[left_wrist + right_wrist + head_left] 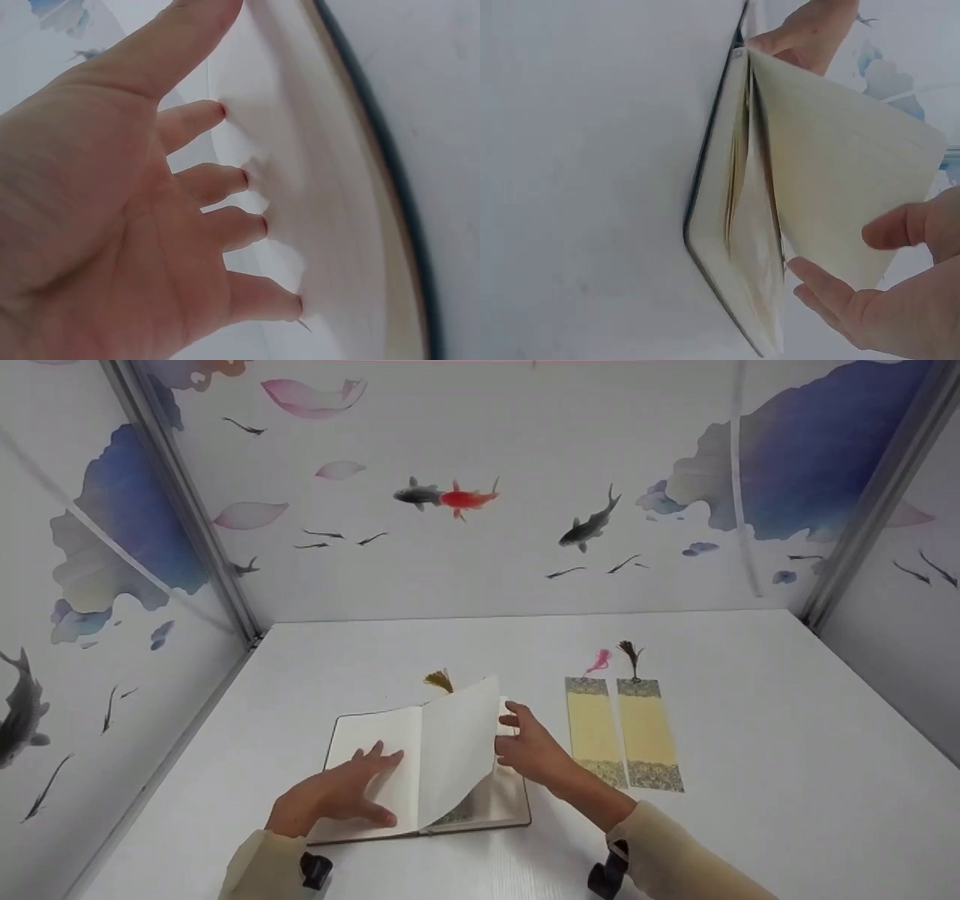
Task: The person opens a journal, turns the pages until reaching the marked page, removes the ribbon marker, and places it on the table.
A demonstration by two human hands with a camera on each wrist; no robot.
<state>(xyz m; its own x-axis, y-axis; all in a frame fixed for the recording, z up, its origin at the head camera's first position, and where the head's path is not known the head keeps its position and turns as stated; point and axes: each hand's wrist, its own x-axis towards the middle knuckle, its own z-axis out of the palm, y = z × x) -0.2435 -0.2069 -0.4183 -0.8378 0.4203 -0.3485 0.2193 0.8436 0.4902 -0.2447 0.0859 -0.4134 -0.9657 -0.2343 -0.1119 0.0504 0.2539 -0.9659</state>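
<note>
An open notebook (375,735) with dark cover edges lies on the table. On its left page rests my left hand (349,791), fingers spread and fingertips pressing the paper; the left wrist view shows these fingertips (259,227) against it. A single page (459,750) stands raised from the spine. My right hand (532,746) is at its outer edge, with thumb (892,227) and fingers apart beside the raised page's underside. Beneath that page shows a patterned strip (456,814), mostly hidden. A gold tassel (439,681) sticks out past the notebook's top edge.
Right of the notebook lie two yellow bookmarks with patterned ends, one (592,720) with a pink tassel (599,661), the other (646,731) with a dark brown tassel (630,652). White panels (480,570) printed with fish and petals enclose the white table (750,720).
</note>
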